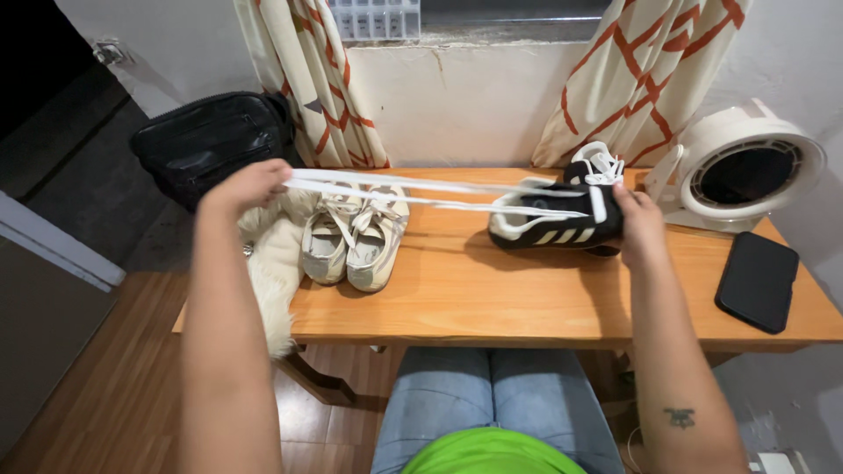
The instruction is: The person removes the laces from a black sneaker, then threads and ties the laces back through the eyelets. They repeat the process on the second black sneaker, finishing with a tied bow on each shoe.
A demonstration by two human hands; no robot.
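The left hand (250, 186) is closed in a pinch on the ends of the white laces (421, 189), pulled tight to the left, w/ both strands stretched across to the black sneaker (555, 221). The right hand (639, 219) is wrapped around the heel of that sneaker, which lies on its side on the wooden counter (492, 290). A pair of beige sneakers (353, 237) stands below the laces; a black phone (757, 281) and a white fan (746, 171) are at the right.
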